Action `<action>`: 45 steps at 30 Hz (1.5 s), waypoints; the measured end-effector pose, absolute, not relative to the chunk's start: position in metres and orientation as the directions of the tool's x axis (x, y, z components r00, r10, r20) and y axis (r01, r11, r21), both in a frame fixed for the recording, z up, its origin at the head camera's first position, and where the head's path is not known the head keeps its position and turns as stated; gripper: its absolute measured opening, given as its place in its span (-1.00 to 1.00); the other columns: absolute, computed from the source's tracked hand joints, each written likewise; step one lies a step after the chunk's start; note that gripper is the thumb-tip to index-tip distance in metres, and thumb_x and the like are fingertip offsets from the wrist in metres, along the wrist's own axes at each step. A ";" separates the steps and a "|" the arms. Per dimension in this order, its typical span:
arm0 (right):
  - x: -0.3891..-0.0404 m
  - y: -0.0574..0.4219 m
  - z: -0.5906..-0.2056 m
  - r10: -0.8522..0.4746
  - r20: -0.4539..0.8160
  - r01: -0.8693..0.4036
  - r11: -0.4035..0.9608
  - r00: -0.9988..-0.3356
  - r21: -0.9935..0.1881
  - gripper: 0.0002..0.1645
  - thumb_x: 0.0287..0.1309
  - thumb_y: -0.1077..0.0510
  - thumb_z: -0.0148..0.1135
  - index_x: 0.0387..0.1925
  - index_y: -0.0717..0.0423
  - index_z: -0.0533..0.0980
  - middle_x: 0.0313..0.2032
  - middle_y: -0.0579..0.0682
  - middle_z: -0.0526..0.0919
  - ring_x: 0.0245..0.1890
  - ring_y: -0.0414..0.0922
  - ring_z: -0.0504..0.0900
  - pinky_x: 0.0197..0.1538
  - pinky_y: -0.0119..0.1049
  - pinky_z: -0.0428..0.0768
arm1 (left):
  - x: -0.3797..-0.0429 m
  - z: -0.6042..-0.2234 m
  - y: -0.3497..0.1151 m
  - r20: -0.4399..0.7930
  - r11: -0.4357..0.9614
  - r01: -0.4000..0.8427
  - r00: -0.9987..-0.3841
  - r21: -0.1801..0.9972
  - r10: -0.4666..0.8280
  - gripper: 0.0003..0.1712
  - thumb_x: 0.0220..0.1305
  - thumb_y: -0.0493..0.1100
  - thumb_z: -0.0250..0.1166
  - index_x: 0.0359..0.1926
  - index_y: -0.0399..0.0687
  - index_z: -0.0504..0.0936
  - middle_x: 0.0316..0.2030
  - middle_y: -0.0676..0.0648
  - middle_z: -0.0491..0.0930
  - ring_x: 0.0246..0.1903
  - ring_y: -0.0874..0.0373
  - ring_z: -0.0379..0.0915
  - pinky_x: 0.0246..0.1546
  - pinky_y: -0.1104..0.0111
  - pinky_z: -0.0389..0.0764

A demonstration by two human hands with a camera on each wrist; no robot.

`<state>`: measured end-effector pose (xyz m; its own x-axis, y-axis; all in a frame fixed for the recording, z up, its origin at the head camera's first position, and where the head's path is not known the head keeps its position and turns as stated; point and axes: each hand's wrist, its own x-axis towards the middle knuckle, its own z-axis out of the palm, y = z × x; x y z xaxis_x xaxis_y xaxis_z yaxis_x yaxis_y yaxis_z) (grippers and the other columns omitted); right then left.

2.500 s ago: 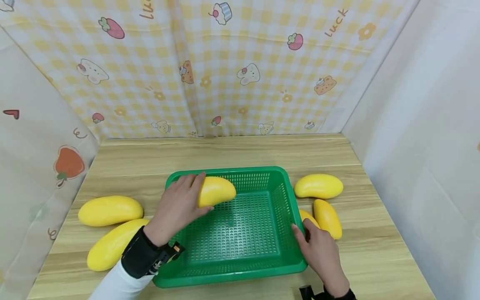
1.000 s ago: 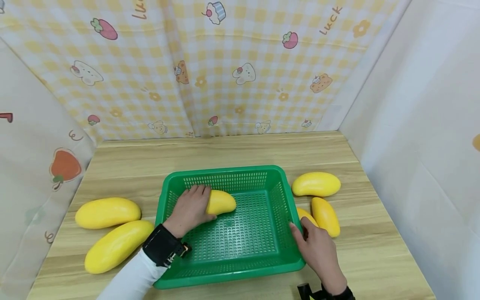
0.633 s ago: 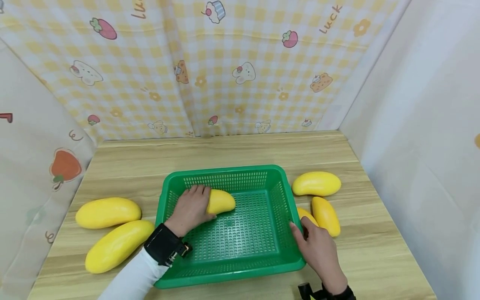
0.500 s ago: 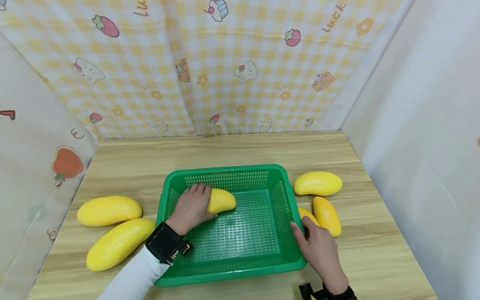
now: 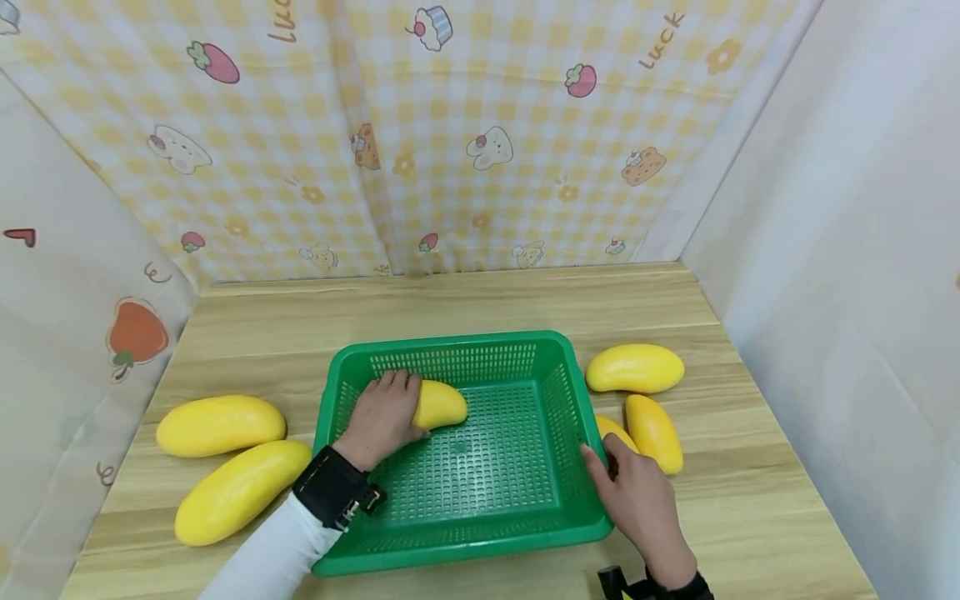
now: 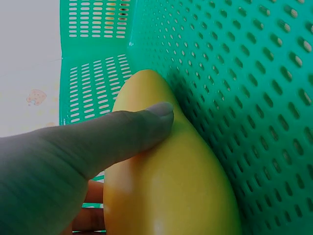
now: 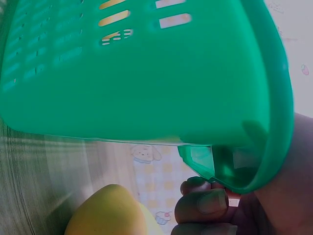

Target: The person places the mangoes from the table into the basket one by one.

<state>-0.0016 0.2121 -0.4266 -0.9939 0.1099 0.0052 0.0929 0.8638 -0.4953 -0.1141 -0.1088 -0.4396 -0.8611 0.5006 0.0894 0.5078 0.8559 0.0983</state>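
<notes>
A yellow mango [image 5: 442,405] lies low in the back left part of the green plastic basket [image 5: 465,550], and my left hand [image 5: 381,421] grips its left end. In the left wrist view the thumb presses on the mango [image 6: 171,196], with other fingers partly showing on its far side; the perforated basket floor is right beside it. My right hand [image 5: 641,496] holds the basket's right rim near the front corner. The right wrist view shows the fingertips [image 7: 208,203] curled below the rim [image 7: 279,127].
Two large mangoes [image 5: 221,426] [image 5: 242,493] lie left of the basket, by the left forearm. On its right are three smaller ones: one at the back [image 5: 634,368], one upright [image 5: 654,433] and one partly hidden [image 5: 615,432] behind the right hand. Cloth walls [image 5: 480,150] enclose the wooden table.
Since the earliest frame, my left hand has lowered the mango from above the basket's back left down into it. Lately the mango has shifted only slightly left. My right hand stays at the rim.
</notes>
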 end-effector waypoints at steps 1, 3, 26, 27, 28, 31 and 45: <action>-0.001 0.212 -0.427 0.110 0.007 0.092 0.864 -0.994 -0.496 -0.56 0.31 -0.13 0.12 -0.58 -0.02 0.29 -0.74 -0.15 0.19 -0.78 -0.22 0.19 -0.67 -0.40 0.09 | -0.114 -0.440 -0.109 0.087 0.857 0.506 -0.862 0.099 0.500 -0.07 -0.33 0.12 0.64 0.00 -0.38 0.49 -0.19 -0.26 0.51 -0.16 -0.16 0.44 -0.15 0.05 0.53; -0.001 0.212 -0.427 0.112 0.008 0.093 0.864 -0.994 -0.494 -0.57 0.31 -0.13 0.13 -0.58 -0.02 0.28 -0.74 -0.15 0.18 -0.78 -0.22 0.19 -0.67 -0.40 0.09 | -0.114 -0.440 -0.108 0.083 0.857 0.505 -0.863 0.103 0.498 -0.06 -0.32 0.11 0.64 0.02 -0.39 0.49 -0.17 -0.27 0.51 -0.14 -0.17 0.44 -0.13 0.04 0.52; 0.000 0.213 -0.427 0.107 0.023 0.081 0.864 -0.994 -0.497 -0.56 0.30 -0.12 0.14 -0.59 -0.03 0.27 -0.74 -0.16 0.16 -0.79 -0.22 0.18 -0.68 -0.40 0.08 | -0.113 -0.445 -0.109 0.169 0.852 0.517 -0.850 0.083 0.499 0.05 -0.45 0.09 0.68 0.04 -0.42 0.45 -0.11 -0.34 0.43 -0.12 -0.20 0.37 -0.16 0.03 0.52; 0.000 0.213 -0.426 0.107 0.024 0.081 0.864 -0.994 -0.497 -0.56 0.30 -0.12 0.14 -0.59 -0.04 0.27 -0.74 -0.16 0.16 -0.79 -0.22 0.18 -0.68 -0.41 0.07 | -0.113 -0.445 -0.109 0.174 0.851 0.518 -0.849 0.086 0.499 0.05 -0.46 0.09 0.69 0.03 -0.42 0.45 -0.12 -0.34 0.42 -0.12 -0.20 0.37 -0.17 0.03 0.52; 0.000 0.212 -0.426 0.107 0.027 0.079 0.864 -0.994 -0.497 -0.56 0.30 -0.12 0.14 -0.59 -0.03 0.27 -0.74 -0.16 0.16 -0.78 -0.22 0.18 -0.68 -0.41 0.07 | -0.114 -0.445 -0.110 0.179 0.850 0.519 -0.848 0.088 0.499 0.05 -0.47 0.09 0.69 0.03 -0.42 0.45 -0.12 -0.34 0.42 -0.13 -0.20 0.37 -0.17 0.03 0.52; 0.000 0.212 -0.426 0.105 0.034 0.074 0.864 -0.994 -0.498 -0.56 0.30 -0.13 0.14 -0.58 -0.03 0.27 -0.74 -0.16 0.16 -0.78 -0.23 0.17 -0.68 -0.41 0.07 | -0.114 -0.445 -0.110 0.181 0.848 0.521 -0.847 0.093 0.500 0.05 -0.48 0.10 0.69 0.02 -0.41 0.45 -0.12 -0.33 0.42 -0.13 -0.20 0.36 -0.17 0.03 0.51; 0.000 0.211 -0.425 0.105 0.039 0.072 0.864 -0.994 -0.499 -0.57 0.32 -0.12 0.12 -0.57 -0.02 0.28 -0.74 -0.17 0.16 -0.78 -0.23 0.19 -0.67 -0.41 0.09 | -0.114 -0.443 -0.112 0.168 0.842 0.526 -0.847 0.118 0.505 0.07 -0.45 0.12 0.68 0.04 -0.41 0.42 -0.07 -0.35 0.41 -0.08 -0.22 0.34 -0.12 -0.01 0.49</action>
